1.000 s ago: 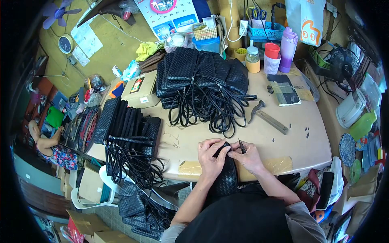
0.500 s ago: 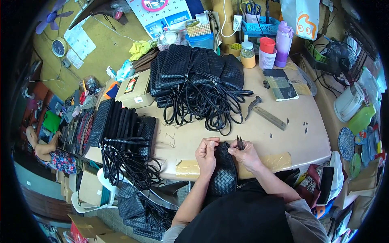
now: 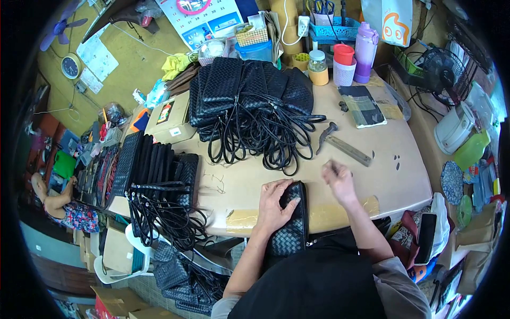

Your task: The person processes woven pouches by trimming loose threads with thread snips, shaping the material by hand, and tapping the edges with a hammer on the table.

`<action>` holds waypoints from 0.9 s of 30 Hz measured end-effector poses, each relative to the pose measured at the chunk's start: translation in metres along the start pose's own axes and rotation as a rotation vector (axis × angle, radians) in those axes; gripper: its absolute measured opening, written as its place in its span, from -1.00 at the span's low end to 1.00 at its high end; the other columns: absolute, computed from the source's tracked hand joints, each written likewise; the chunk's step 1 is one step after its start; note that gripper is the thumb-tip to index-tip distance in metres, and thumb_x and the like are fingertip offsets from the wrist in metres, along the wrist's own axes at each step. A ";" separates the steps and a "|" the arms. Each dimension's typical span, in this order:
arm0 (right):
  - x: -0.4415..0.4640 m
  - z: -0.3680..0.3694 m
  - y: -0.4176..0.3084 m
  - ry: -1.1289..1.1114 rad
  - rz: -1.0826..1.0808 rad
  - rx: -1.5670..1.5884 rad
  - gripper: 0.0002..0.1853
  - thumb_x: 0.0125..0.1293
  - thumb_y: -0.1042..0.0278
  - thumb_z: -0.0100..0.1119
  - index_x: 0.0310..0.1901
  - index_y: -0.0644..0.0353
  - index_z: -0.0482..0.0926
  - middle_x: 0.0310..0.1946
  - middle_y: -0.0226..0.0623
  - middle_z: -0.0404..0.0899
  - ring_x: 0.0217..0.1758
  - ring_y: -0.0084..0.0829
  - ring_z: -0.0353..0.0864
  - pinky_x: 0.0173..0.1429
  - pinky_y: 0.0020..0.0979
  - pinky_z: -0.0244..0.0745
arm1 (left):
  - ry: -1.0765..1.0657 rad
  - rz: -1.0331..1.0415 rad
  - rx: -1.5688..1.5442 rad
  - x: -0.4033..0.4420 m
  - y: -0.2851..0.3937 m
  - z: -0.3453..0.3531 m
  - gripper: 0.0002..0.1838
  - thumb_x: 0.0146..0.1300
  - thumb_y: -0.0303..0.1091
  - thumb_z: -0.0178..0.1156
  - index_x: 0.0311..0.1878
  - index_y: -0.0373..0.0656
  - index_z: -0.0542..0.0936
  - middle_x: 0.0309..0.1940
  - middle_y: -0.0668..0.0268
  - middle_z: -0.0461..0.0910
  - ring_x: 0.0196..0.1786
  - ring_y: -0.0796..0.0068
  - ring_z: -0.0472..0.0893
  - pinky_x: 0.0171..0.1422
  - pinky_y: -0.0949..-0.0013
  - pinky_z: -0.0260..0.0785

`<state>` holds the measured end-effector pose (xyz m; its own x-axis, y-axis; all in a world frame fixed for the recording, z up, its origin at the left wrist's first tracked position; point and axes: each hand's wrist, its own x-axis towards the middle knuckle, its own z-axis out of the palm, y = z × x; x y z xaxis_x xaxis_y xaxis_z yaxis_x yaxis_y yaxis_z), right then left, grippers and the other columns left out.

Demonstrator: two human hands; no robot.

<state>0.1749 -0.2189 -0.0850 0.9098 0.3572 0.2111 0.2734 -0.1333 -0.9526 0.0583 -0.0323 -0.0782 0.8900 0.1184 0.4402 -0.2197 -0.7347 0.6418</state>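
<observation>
A black woven pouch [image 3: 289, 234] with a zipper along its edge lies at the table's front edge, partly hidden by my body. My left hand [image 3: 275, 204] rests flat on its upper part, with the thumb spread away from the fingers. To the right of the pouch, my right hand [image 3: 340, 181] is raised off it and smeared by motion. Its fingers are curled round small dark thread snips [image 3: 334, 168], whose blades are hard to make out now.
Stacked black woven pouches with looped straps [image 3: 249, 101] stand at the back; more pouches [image 3: 154, 165] line the left. A hammer [image 3: 345, 148] and a taped dark notebook [image 3: 362, 106] lie to the right. Another person [image 3: 66, 204] sits far left.
My right hand has moved up and right, off the pouch, with the snips. My left hand has gone from a pinch at the pouch's top to lying flat on it.
</observation>
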 end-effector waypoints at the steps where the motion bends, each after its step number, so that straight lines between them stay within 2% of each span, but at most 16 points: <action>1: 0.005 -0.014 0.001 0.075 0.154 0.298 -0.94 0.27 0.51 0.16 -0.37 0.22 0.51 -0.59 -0.51 0.40 -0.51 -0.61 0.40 -0.38 -0.49 0.33 | -0.015 0.015 0.021 -0.001 0.000 0.001 -0.46 -0.01 -0.30 0.43 0.10 -0.20 0.58 0.07 0.11 0.53 0.08 0.14 0.45 0.22 0.22 0.28; 2: 0.009 -0.023 0.000 0.150 0.306 0.594 -0.97 0.25 0.52 0.16 -0.35 0.22 0.53 -0.58 -0.49 0.39 -0.49 -0.59 0.41 -0.33 -0.47 0.38 | -0.017 0.013 0.016 -0.001 0.002 0.003 -0.46 -0.01 -0.30 0.43 0.10 -0.20 0.58 0.07 0.11 0.53 0.08 0.14 0.45 0.22 0.22 0.28; 3: 0.011 -0.024 -0.004 0.152 0.308 0.591 -0.97 0.25 0.52 0.16 -0.35 0.22 0.53 -0.58 -0.49 0.39 -0.49 -0.59 0.41 -0.33 -0.47 0.38 | -0.002 -0.014 0.034 0.000 0.007 0.004 -0.42 -0.05 -0.24 0.47 0.10 -0.19 0.58 0.09 0.11 0.49 0.08 0.13 0.44 0.20 0.21 0.30; 5: 0.014 -0.022 -0.014 0.416 0.081 0.307 -0.96 0.22 0.59 0.16 -0.33 0.23 0.55 -0.51 -0.48 0.41 -0.41 -0.63 0.39 -0.23 -0.52 0.39 | 0.012 -0.037 0.054 0.002 0.015 0.006 -0.37 -0.09 -0.19 0.50 0.10 -0.19 0.58 0.10 0.10 0.45 0.08 0.13 0.43 0.18 0.20 0.31; 6: 0.009 -0.024 -0.016 0.263 0.107 0.272 -0.93 0.22 0.63 0.13 -0.29 0.27 0.56 -0.41 -0.43 0.47 -0.27 -0.65 0.44 -0.14 -0.51 0.42 | 0.031 -0.047 0.104 0.002 0.019 0.009 -0.34 -0.12 -0.14 0.52 0.09 -0.19 0.58 0.10 0.11 0.42 0.08 0.13 0.41 0.15 0.19 0.33; 7: 0.005 -0.020 -0.011 0.266 0.109 0.272 -0.93 0.22 0.63 0.13 -0.29 0.27 0.56 -0.41 -0.43 0.47 -0.27 -0.65 0.44 -0.14 -0.51 0.42 | 0.050 -0.059 0.153 0.002 0.023 0.013 -0.31 -0.15 -0.10 0.54 0.09 -0.19 0.58 0.09 0.11 0.39 0.08 0.12 0.40 0.13 0.18 0.34; 8: 0.002 -0.012 -0.003 0.099 0.097 0.153 -0.92 0.21 0.61 0.15 -0.26 0.27 0.57 -0.38 -0.39 0.51 -0.23 -0.58 0.50 -0.11 -0.45 0.45 | 0.075 -0.014 0.194 0.004 0.021 0.019 -0.35 -0.11 -0.09 0.51 0.06 -0.19 0.59 -0.01 0.12 0.43 0.04 0.11 0.43 0.10 0.15 0.35; 9: 0.000 -0.004 0.003 -0.067 0.085 0.034 -0.90 0.20 0.60 0.17 -0.24 0.27 0.58 -0.34 -0.35 0.55 -0.18 -0.51 0.56 -0.08 -0.40 0.49 | 0.073 -0.011 0.194 0.006 0.020 0.023 -0.35 -0.11 -0.09 0.51 0.06 -0.19 0.59 -0.01 0.12 0.43 0.04 0.11 0.43 0.10 0.15 0.35; 10: -0.001 0.003 0.005 -0.063 0.087 0.034 -0.90 0.20 0.60 0.17 -0.24 0.27 0.58 -0.34 -0.35 0.55 -0.18 -0.51 0.56 -0.08 -0.40 0.49 | 0.047 -0.028 0.226 0.007 0.020 0.026 -0.38 -0.08 -0.09 0.49 0.05 -0.19 0.59 -0.05 0.12 0.45 0.01 0.10 0.45 0.08 0.15 0.36; 12: -0.002 0.015 0.007 -0.113 -0.212 -0.386 -0.87 0.18 0.49 0.24 -0.22 0.26 0.58 -0.39 -0.24 0.52 -0.20 -0.21 0.63 -0.09 -0.28 0.49 | 0.019 -0.042 0.259 0.010 0.020 0.030 -0.41 -0.06 -0.10 0.48 0.03 -0.20 0.60 -0.08 0.13 0.46 -0.02 0.09 0.47 0.05 0.15 0.38; 16: -0.002 0.017 -0.008 -0.273 -0.164 -0.585 -0.84 0.15 0.46 0.27 -0.23 0.25 0.58 -0.33 -0.13 0.52 -0.18 -0.05 0.60 -0.08 -0.18 0.49 | -0.071 -0.114 0.265 0.018 0.019 0.029 -0.46 -0.01 -0.11 0.45 -0.01 -0.23 0.61 -0.11 0.14 0.49 -0.12 0.10 0.54 -0.03 0.16 0.44; 18: 0.000 0.020 -0.003 -0.161 -0.147 -0.559 -0.86 0.14 0.47 0.27 -0.28 0.28 0.55 -0.32 -0.14 0.51 -0.17 -0.05 0.59 -0.10 -0.16 0.48 | -0.100 -0.132 0.236 0.019 0.014 0.030 -0.47 -0.02 -0.12 0.45 -0.01 -0.23 0.61 -0.09 0.14 0.49 -0.14 0.10 0.56 -0.04 0.16 0.46; 20: -0.001 0.019 -0.002 -0.109 -0.147 -0.512 -0.87 0.15 0.48 0.27 -0.30 0.29 0.53 -0.32 -0.13 0.50 -0.18 -0.05 0.58 -0.12 -0.15 0.47 | 0.018 0.008 0.130 0.014 0.005 0.031 -0.48 -0.03 -0.19 0.48 0.00 -0.21 0.62 -0.01 0.14 0.49 -0.15 0.20 0.58 -0.09 0.24 0.48; 21: -0.002 0.018 -0.001 -0.051 -0.144 -0.464 -0.87 0.16 0.50 0.26 -0.31 0.30 0.50 -0.32 -0.11 0.50 -0.19 -0.04 0.57 -0.14 -0.14 0.46 | 0.015 0.007 0.130 0.011 0.005 0.031 -0.48 -0.03 -0.19 0.48 0.00 -0.21 0.62 -0.01 0.14 0.49 -0.15 0.20 0.58 -0.09 0.24 0.48; 24: 0.001 0.018 0.014 0.075 -0.156 -0.436 -0.88 0.19 0.52 0.23 -0.30 0.30 0.48 -0.34 -0.09 0.48 -0.26 -0.05 0.55 -0.17 -0.17 0.45 | -0.047 -0.187 -0.035 0.007 0.023 0.019 -0.47 -0.05 -0.32 0.50 0.04 -0.22 0.60 0.07 0.17 0.46 -0.14 0.41 0.58 -0.16 0.42 0.50; 27: 0.003 0.008 0.005 0.178 -0.078 -0.367 -0.85 0.21 0.47 0.22 -0.25 0.30 0.47 -0.27 -0.04 0.48 -0.22 0.03 0.57 -0.18 -0.12 0.46 | -0.033 -0.205 -0.198 -0.003 0.013 0.019 -0.50 -0.06 -0.33 0.50 0.01 -0.22 0.63 0.09 0.16 0.45 -0.14 0.37 0.58 -0.14 0.39 0.50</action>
<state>0.1764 -0.2111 -0.0906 0.9128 0.2182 0.3451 0.4078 -0.4441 -0.7978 0.0599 -0.0547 -0.0831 0.9358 0.2265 0.2702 -0.1049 -0.5528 0.8267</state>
